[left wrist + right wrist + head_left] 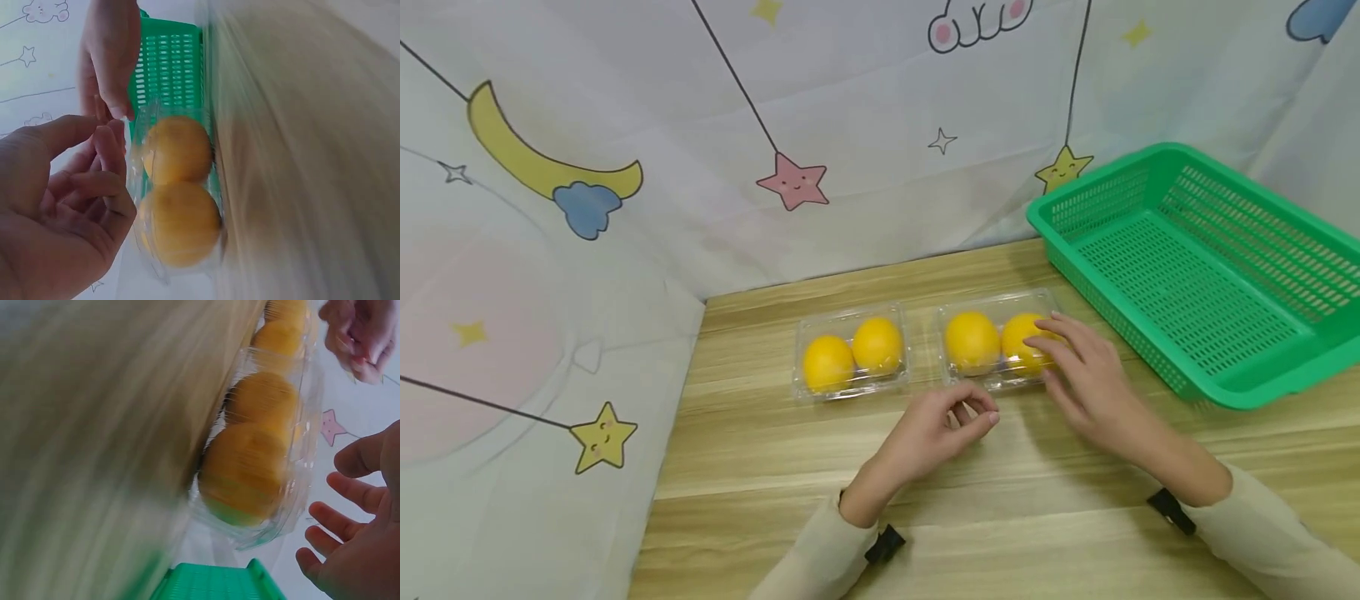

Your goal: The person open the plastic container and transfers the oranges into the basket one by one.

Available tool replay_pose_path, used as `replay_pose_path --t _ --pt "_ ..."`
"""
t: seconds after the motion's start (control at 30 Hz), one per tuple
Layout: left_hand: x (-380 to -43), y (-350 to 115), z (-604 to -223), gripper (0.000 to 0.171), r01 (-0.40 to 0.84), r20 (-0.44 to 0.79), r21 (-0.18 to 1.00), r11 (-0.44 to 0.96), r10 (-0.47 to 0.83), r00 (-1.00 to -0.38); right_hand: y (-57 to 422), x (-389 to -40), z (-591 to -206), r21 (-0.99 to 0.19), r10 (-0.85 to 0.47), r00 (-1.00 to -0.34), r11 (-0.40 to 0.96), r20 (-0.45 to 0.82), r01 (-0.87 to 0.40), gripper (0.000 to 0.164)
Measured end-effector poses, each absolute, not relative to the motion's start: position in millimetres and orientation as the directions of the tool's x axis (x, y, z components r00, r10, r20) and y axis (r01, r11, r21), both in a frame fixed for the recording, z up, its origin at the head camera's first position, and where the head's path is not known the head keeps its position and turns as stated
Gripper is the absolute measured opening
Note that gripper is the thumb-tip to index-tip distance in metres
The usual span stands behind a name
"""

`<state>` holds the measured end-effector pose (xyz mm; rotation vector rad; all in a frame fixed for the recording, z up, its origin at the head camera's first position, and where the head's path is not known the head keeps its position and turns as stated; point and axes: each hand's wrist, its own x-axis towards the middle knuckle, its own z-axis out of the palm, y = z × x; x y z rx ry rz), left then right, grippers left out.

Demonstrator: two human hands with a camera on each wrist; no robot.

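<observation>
Two clear plastic boxes lie on the wooden table, each with two yellow-orange round fruits like oranges inside. Left of centre is one box with its oranges; the other box, with oranges, lies to its right. My right hand hovers over the right end of the right box, fingers spread and holding nothing. In the right wrist view those fingers appear apart from the plastic. My left hand is in front of the right box, fingers loosely curled and thumb near the fingertips, with nothing held.
A large green slotted basket stands right of the boxes, close to the right hand. Behind the table hangs a pale cloth printed with stars and a moon. Black straps are on both sleeved wrists.
</observation>
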<state>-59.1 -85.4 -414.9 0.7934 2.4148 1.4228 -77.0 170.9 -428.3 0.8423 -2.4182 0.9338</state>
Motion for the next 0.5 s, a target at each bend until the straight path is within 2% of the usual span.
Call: replay_pose_path --t 0.1,0.23,0.37,0.5 --pt "-63 -78 -409 0.008 0.394 0.158 0.855 0.338 0.554 -0.818 177 -79 -430 -0.492 -0.365 -0.741 0.572 0.564 -0.656 0.048" --pt "-70 -69 -401 0.006 0.523 0.303 0.795 0.306 0.547 -0.780 185 -77 -430 -0.555 -0.329 -0.786 0.569 0.523 -0.607 0.051" --pt "-77 -62 -399 0.004 0.644 0.410 0.670 0.370 0.539 -0.736 194 -70 -431 -0.616 -0.279 -0.851 0.595 0.444 -0.516 0.055" --pt "-84 -53 -403 0.006 0.699 0.443 0.548 0.459 0.550 -0.708 201 -65 -433 -0.698 -0.230 -0.903 0.575 0.363 -0.427 0.057"
